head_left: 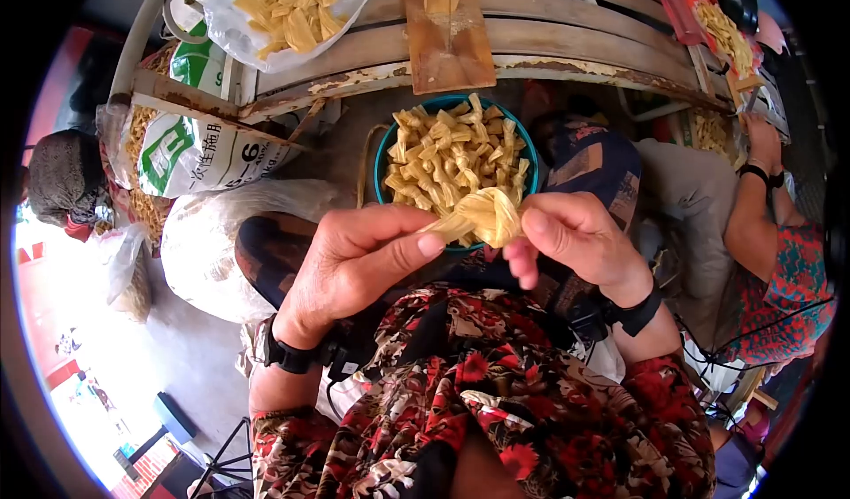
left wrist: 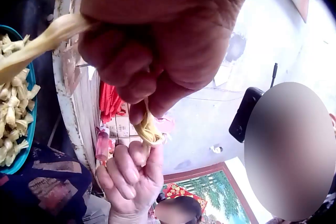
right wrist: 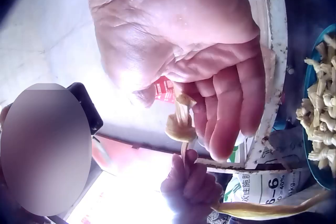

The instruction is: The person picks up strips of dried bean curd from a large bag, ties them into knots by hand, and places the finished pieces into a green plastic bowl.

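Observation:
Between both hands is a pale yellow strip with a loose, bulging knot (head_left: 490, 216), held over the bowl's near rim in the head view. My left hand (head_left: 359, 260) pinches the strip beside the knot between thumb and fingers. A long tail (left wrist: 44, 45) of the strip sticks out past that hand. My right hand (head_left: 584, 238) holds the knot's other side, thumb against it; a short end (right wrist: 182, 109) lies by its fingers in the right wrist view. Below, a teal bowl (head_left: 379, 164) is heaped with small knotted yellow pieces (head_left: 456, 149).
A slatted bench (head_left: 567, 30) stands ahead, bearing a wooden block (head_left: 452, 52) and a plastic bag of yellow strips (head_left: 292, 12). White printed sacks (head_left: 208, 158) and a clear bag (head_left: 212, 242) stand at left. Another person's arm (head_left: 753, 180) is at right, near more strips (head_left: 722, 34).

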A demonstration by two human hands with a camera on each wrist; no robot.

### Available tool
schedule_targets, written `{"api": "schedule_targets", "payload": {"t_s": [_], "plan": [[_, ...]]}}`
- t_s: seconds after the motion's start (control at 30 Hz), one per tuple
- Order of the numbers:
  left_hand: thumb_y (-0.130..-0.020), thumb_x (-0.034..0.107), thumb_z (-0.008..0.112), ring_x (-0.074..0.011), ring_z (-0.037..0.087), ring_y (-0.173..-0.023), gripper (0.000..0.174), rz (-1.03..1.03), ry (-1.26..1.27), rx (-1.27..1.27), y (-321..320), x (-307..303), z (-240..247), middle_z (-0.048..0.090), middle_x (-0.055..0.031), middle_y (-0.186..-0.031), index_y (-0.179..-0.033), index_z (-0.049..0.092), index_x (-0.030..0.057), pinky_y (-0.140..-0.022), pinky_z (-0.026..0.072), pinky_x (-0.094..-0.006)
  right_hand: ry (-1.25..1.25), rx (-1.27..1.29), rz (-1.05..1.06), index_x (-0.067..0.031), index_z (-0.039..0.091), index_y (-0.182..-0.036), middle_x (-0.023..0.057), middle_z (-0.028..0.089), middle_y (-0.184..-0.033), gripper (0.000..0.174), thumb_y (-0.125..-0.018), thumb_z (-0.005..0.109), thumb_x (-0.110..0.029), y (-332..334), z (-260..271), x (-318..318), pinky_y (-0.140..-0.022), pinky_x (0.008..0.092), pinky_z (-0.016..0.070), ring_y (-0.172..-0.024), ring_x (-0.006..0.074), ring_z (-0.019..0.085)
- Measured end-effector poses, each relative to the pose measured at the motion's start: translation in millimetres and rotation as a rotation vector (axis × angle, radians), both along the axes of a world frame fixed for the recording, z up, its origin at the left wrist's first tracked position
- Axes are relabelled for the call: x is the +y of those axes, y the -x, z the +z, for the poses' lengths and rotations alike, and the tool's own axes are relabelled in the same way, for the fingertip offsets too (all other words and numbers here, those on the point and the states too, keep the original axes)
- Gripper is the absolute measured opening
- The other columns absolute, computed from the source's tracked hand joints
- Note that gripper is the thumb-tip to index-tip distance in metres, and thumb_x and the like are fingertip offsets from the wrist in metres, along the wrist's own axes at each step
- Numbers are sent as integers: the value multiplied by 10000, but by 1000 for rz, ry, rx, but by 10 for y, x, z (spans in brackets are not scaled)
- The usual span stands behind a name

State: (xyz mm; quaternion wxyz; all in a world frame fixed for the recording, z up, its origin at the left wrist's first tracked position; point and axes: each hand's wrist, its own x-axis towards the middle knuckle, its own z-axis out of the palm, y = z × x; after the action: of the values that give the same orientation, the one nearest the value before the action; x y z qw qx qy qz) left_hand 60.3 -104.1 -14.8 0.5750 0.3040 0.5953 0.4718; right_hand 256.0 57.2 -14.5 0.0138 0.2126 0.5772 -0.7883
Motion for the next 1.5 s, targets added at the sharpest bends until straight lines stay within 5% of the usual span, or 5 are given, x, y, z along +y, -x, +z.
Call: {"api": "schedule_targets", "payload": {"t_s": [0.3, 0.47, 0.93, 1.2, 1.5], "plan": [[-825, 82, 667, -45, 522, -672, 165, 57, -127, 69, -77, -10, 22, 602, 11, -736, -952, 632, -17, -583, 410, -190, -89, 182, -93, -15, 535, -707, 17, 531, -588, 381, -964, 460, -285, -120, 19, -138, -401, 186, 335, -440, 36, 420], [-833, 69, 657, -4, 460, -637, 126, 115, 32, -73, -86, 90, 83, 574, 49, -705, -940, 630, 9, -545, 349, -158, -314, 50, -48, 92, 566, -1082, 139, 668, -911, 626, -943, 373, -487, -48, -139, 34, -871, 313, 441, -942, 192, 611], [-757, 24, 679, -205, 626, -562, 67, -279, -388, 479, 81, 85, 208, 620, -69, -651, -812, 644, 42, -509, 473, -287, -648, 468, 666, 16, 505, -828, 81, 500, -663, 137, -881, 519, -110, 163, -12, 145, -375, 304, 404, -454, 200, 536], [-776, 99, 705, -61, 567, -621, 103, -61, 14, 260, 492, 402, -91, 635, -15, -678, -842, 662, 32, -556, 448, -223, -329, -62, 486, -38, 525, -819, 71, 560, -597, 284, -926, 499, -300, 414, -31, 564, -496, 312, 434, -522, 178, 559], [-782, 152, 682, -62, 491, -585, 168, 242, -64, 648, 880, 1615, -619, 568, -10, -614, -775, 643, -12, -523, 392, -228, -1044, -165, -234, -45, 516, -844, 146, 574, -630, 211, -853, 549, -253, 1207, -597, 1220, -506, 378, 430, -567, 300, 583]]}}
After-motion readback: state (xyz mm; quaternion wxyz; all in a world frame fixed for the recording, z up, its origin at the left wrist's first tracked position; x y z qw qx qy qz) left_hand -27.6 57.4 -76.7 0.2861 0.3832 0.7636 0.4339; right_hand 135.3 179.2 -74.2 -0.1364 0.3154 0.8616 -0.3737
